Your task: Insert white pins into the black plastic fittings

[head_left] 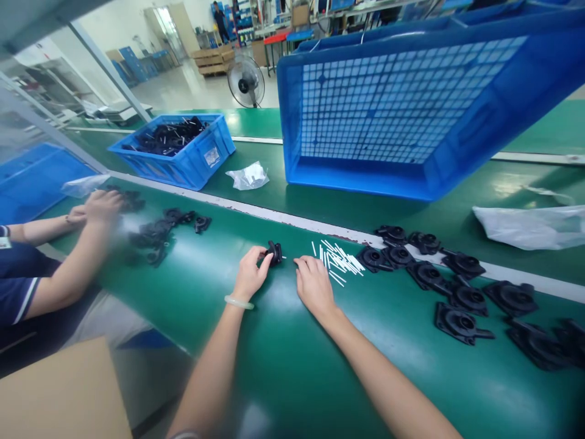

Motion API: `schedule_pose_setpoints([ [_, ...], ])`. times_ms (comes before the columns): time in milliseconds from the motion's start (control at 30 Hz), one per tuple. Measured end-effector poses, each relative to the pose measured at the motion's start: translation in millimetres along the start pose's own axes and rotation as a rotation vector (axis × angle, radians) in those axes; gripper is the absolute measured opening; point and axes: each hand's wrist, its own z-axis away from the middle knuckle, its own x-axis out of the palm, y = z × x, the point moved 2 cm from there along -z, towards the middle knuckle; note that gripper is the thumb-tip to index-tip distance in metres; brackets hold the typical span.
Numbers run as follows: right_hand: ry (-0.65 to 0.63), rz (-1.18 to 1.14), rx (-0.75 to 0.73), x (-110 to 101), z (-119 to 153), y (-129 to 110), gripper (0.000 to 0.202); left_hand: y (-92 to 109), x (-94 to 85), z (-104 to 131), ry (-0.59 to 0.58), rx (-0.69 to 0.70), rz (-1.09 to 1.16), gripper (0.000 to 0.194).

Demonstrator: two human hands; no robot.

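Note:
My left hand [251, 271] pinches a small black plastic housing [275, 253] between thumb and fingers, just above the green work surface. A short white pin [284, 257] sticks out of its right side. A small gap to the right, my right hand [314, 280] is low over the surface, palm down, its fingers loosely bent and apart from the housing. Nothing shows in it, though its underside is hidden. Touching or close beside its fingers lies a loose pile of thin white rods [340, 261]. Several black housings [428, 274] with short spouts lie to the right of the pile.
Behind a pale dividing strip [256, 210] stand a tilted blue crate [356, 174] and a blue bin [183, 171] of black parts. Plastic bags [249, 175] lie nearby. At left, a co-worker's blurred hands [103, 207] are near more black parts [158, 235]. A cardboard box [64, 390] is lower left.

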Motion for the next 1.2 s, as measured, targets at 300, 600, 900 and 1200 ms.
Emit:
schedule_pose_setpoints([
  [300, 0.006, 0.026, 0.008, -0.4, 1.6, 0.4, 0.032, 11.2, -18.6, 4.9, 0.320, 0.166, -0.144, 0.017],
  [600, 0.043, 0.040, -0.027, -0.2, -0.2, 0.5, 0.030, 8.1, -0.6, 5.6, 0.143, 0.181, -0.076, 0.020],
  [900, 0.114, -0.077, -0.091, -6.9, 1.3, -10.1, 0.038, 9.9, 1.8, 4.0, 0.151, 0.004, 0.103, 0.014],
  [1200, 0.026, -0.269, -0.116, 0.9, 5.7, -13.9, 0.054, 23.7, 20.5, 15.5, -0.119, -0.086, 0.364, 0.022],
])
